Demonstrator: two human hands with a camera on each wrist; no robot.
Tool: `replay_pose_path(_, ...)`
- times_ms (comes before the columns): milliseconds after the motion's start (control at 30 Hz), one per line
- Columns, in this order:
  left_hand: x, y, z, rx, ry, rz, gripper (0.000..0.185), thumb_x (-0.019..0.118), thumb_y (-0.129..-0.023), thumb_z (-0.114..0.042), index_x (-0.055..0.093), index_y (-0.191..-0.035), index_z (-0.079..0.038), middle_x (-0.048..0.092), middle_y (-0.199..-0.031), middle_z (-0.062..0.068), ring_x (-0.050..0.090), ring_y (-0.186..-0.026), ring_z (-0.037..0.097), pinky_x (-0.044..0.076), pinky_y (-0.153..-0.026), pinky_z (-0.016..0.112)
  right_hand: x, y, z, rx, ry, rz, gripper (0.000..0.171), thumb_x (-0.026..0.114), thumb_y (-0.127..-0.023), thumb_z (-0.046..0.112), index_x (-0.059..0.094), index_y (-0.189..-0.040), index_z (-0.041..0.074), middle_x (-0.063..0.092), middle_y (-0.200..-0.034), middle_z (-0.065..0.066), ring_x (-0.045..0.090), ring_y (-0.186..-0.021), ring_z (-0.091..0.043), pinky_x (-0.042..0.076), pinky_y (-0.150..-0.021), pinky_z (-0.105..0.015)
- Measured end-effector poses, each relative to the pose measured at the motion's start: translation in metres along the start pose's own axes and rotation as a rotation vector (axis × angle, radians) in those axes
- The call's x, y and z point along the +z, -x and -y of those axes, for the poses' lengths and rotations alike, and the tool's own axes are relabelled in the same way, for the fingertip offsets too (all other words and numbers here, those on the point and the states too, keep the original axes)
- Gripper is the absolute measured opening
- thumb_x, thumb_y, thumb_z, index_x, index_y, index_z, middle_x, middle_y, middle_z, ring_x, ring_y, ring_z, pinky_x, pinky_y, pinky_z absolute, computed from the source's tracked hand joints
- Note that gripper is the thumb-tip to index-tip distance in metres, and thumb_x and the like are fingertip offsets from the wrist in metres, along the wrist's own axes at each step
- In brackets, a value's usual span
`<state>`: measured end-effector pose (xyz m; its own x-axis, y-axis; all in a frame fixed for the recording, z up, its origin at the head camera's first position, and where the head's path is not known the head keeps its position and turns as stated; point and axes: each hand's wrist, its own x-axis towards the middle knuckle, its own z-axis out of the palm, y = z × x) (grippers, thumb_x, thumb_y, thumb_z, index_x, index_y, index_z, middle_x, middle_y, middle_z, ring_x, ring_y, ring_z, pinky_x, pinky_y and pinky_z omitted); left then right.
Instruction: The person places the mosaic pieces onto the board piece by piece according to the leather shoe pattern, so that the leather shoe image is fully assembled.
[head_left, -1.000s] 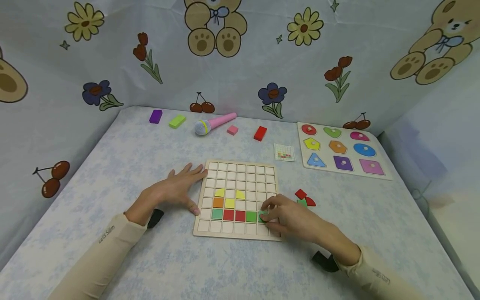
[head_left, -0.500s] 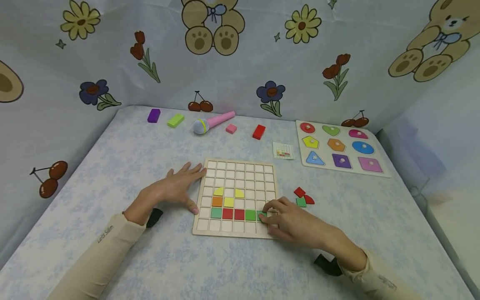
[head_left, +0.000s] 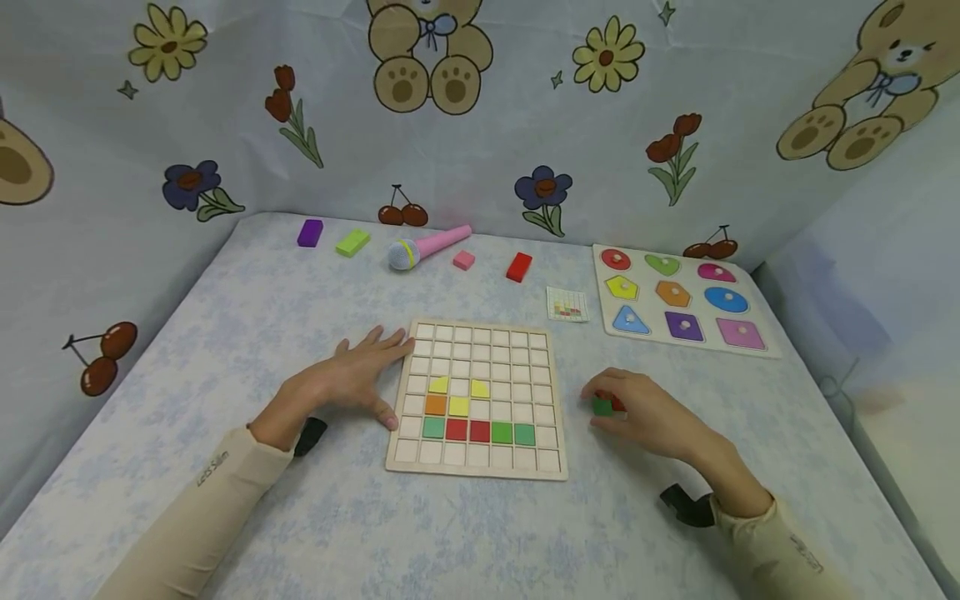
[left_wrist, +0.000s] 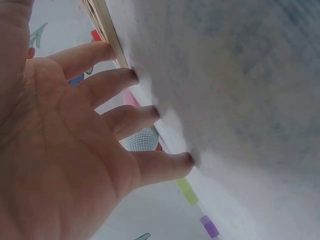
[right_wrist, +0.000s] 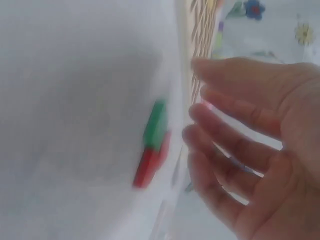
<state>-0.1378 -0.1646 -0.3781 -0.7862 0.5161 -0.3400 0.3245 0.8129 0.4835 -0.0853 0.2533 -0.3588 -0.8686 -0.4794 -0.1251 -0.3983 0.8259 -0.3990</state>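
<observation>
My left hand (head_left: pixel 352 379) has its fingers spread, with thumb and fingertips against the left edge of a wooden grid board (head_left: pixel 498 352). Coloured tiles sit in the board's lower cells: yellow, an orange tile (head_left: pixel 435 405), red, and a green tile (head_left: pixel 525 435) at the row's right end. To the right of the board, my right hand (head_left: pixel 648 412) hovers over loose tiles with fingers loosely bent. A green tile (right_wrist: pixel 156 125) and a red tile (right_wrist: pixel 146 167) lie below it, apart from the fingers in the right wrist view. In the head view the hand partly covers them.
A small pattern card (head_left: pixel 567 304) lies behind the board. A knobbed shape puzzle (head_left: pixel 648 327) is at the back right. Along the back are a toy microphone (head_left: pixel 427 247), a red block (head_left: pixel 519 267), a pink block (head_left: pixel 463 260), a lime block (head_left: pixel 352 242) and a purple block (head_left: pixel 310 233).
My right hand has left the green tile at the row's right end, now lying in its cell, and moved right to the loose tiles. The left hand has stayed at the board's edge.
</observation>
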Motion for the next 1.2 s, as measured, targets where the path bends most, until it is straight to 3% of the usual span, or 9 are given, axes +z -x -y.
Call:
replay_pose_path(133,0.003,0.002,-0.001,-0.015,0.003,0.016,0.126,0.091,-0.063,-0.048,0.02,-0.161,-0.013,0.008,-0.169,0.014,-0.004,-0.154,0.045,0.002,-0.112,0.077,0.002,0.003,-0.015,0.047,-0.042,0.018,0.025,0.083,-0.082,0.012,0.071,-0.104,0.014,0.065,-0.097,0.003,0.058,-0.087,-0.016,0.056,-0.075,-0.031)
replay_pose_path(267,0.005,0.004,-0.001,-0.017,-0.002,0.026,0.126,0.091,-0.063,-0.048,0.02,-0.161,-0.013,0.008,-0.169,0.014,-0.004,-0.154,0.045,0.003,-0.112,0.077,0.005,0.006,-0.021,0.072,-0.056,0.039,0.023,0.083,-0.082,0.011,0.07,-0.101,0.015,0.064,-0.095,0.004,0.057,-0.087,-0.016,0.055,-0.075,-0.031)
replay_pose_path(633,-0.001,0.001,-0.001,-0.016,-0.014,0.008,0.127,0.091,-0.064,-0.048,0.018,-0.162,-0.013,0.007,-0.169,0.013,-0.005,-0.154,0.044,0.003,-0.112,0.077,0.0,-0.003,-0.028,0.018,-0.031,0.02,0.016,0.08,-0.083,0.01,0.068,-0.093,0.015,0.062,-0.085,0.007,0.055,-0.077,-0.011,0.053,-0.068,-0.025)
replay_pose_path(900,-0.001,-0.001,-0.002,-0.012,-0.018,0.008,0.126,0.09,-0.064,-0.05,0.018,-0.162,-0.015,0.006,-0.169,0.012,-0.005,-0.154,0.043,0.003,-0.113,0.076,-0.001,-0.009,-0.02,0.003,-0.023,0.0,0.019,0.083,-0.078,0.009,0.066,-0.086,0.013,0.056,-0.075,0.004,0.049,-0.067,-0.01,0.043,-0.059,-0.021)
replay_pose_path(1200,-0.001,0.0,0.0,-0.012,-0.011,0.002,0.128,0.09,-0.063,-0.05,0.018,-0.162,-0.013,0.007,-0.169,0.014,-0.004,-0.154,0.045,0.003,-0.112,0.078,0.001,-0.023,0.008,-0.078,0.01,-0.03,0.02,0.084,-0.077,0.013,0.067,-0.087,0.017,0.059,-0.077,0.005,0.053,-0.072,-0.013,0.044,-0.062,-0.023)
